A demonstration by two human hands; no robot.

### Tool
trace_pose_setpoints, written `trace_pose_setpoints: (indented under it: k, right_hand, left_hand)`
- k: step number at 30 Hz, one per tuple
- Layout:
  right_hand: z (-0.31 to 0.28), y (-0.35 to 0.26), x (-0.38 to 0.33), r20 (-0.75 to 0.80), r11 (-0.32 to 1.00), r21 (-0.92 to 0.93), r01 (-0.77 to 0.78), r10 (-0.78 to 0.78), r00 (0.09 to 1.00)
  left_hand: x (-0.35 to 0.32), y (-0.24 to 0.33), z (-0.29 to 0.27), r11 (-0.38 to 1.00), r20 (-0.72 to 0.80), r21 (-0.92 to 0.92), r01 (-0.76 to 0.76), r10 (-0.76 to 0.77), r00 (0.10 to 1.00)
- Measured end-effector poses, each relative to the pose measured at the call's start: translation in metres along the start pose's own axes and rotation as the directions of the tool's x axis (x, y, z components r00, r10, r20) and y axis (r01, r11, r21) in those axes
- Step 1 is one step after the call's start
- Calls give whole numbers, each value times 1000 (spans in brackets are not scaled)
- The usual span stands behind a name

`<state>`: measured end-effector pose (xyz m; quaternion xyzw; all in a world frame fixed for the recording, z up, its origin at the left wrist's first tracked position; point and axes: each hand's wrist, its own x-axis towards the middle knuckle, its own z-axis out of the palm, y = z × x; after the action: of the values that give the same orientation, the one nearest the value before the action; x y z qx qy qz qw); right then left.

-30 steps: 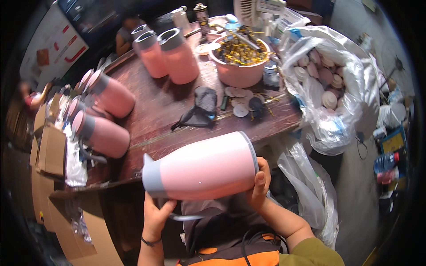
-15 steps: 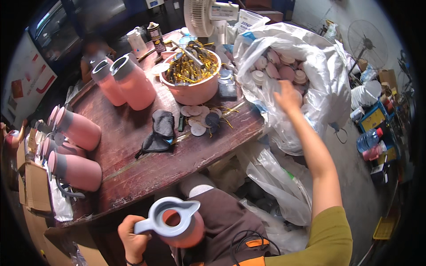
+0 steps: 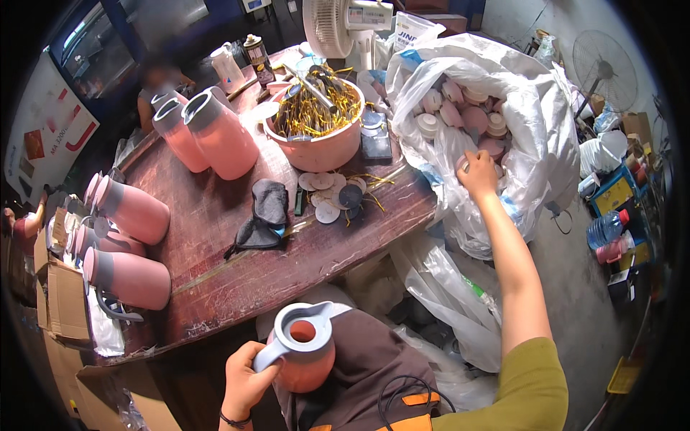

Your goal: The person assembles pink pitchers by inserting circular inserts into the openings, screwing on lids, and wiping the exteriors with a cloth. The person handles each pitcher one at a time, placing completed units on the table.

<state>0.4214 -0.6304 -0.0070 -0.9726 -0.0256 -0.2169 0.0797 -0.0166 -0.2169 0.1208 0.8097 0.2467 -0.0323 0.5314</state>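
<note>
My left hand (image 3: 248, 377) is closed round the grey handle of a pink jug (image 3: 307, 368), which stands upright over my lap. Its grey collar has an open round mouth, with no lid in it. My right hand (image 3: 480, 176) is at the near side of a large white plastic bag (image 3: 543, 136) of pink and pale lids (image 3: 474, 118). Its curled fingers grip a small pale pink lid (image 3: 462, 164), mostly covered by the hand.
Several pink jugs lie along the table's left edge (image 3: 136, 280); others stand at the back (image 3: 223, 144). A pink tub (image 3: 323, 154) holds gold ties. Dark gloves (image 3: 267, 208) and pale discs (image 3: 328, 212) lie before it. A white fan (image 3: 327, 29) stands behind. Another person (image 3: 154, 82) sits beyond.
My right hand has drawn back slightly toward me from among the lids, its fingers now curled round one. My left hand has brought the jug up and to the right.
</note>
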Motion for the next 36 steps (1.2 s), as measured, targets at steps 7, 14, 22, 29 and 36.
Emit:
trace_pose_setpoints:
  k: [7, 14, 22, 29, 36]
  right_hand:
    - [2, -2, 16, 327, 961, -276, 3, 91, 940]
    - [-62, -63, -12, -255, 948, 251, 194, -129, 958]
    - [-129, -238, -239, 106, -172, 959, -227, -524, 845]
    - [-171, -248, -234, 146, 283, 944, 169, -819, 554]
    - [-161, -259, -248, -138, 16, 938, 346, -898, 417]
  left_hand:
    - [-18, 6, -1, 989, -16, 82, -121, 123, 992]
    - [-22, -5, -1, 986, -42, 72, -148, 151, 988]
    - [-13, 8, 3, 989, 67, -1, -150, 149, 987]
    - [-21, -12, 0, 976, 111, 48, -214, 207, 972]
    - [-10, -28, -14, 912, 260, 118, -392, 353, 899]
